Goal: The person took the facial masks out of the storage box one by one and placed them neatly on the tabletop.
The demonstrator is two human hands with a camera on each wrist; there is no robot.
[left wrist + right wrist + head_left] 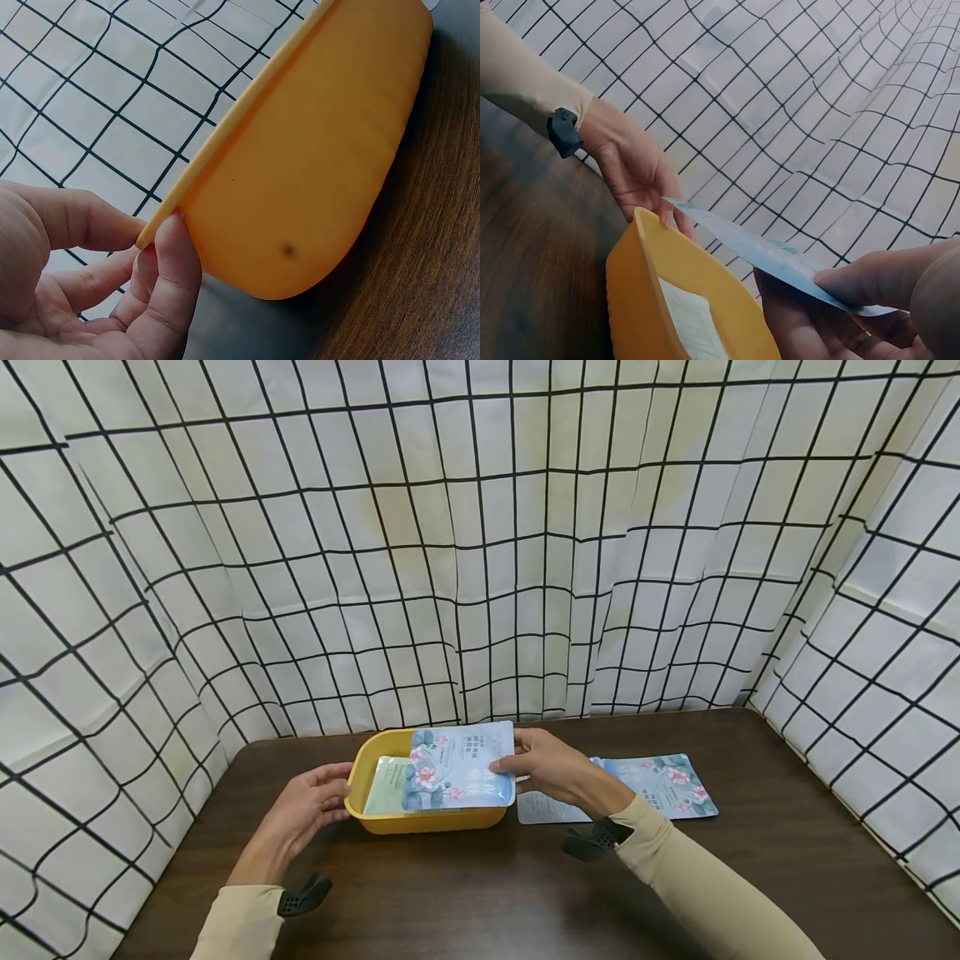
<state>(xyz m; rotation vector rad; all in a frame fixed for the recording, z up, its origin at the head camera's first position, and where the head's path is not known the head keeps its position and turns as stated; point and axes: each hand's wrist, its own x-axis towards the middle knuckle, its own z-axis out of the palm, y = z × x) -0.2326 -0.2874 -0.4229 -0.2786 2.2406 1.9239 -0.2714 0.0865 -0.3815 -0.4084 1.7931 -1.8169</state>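
My right hand point(555, 767) pinches a flat light-blue face mask packet point(457, 768), printed with pink flowers, by its right edge. The packet is over the yellow plastic basin point(431, 823); in the right wrist view it tilts above the basin's opening, thumb on top and fingers beneath. A pale green packet point(386, 787) lies inside the basin, partly hidden by the blue one. At the basin's left end, my left hand point(309, 802) grips the rim point(225, 127) between thumb and fingers, as the left wrist view shows.
Right of the basin, more blue floral packets point(667, 783) lie on the dark wooden table point(465, 893), partly behind my right hand and wrist. White curtains with a black grid point(495, 552) stand close behind the table and along both sides.
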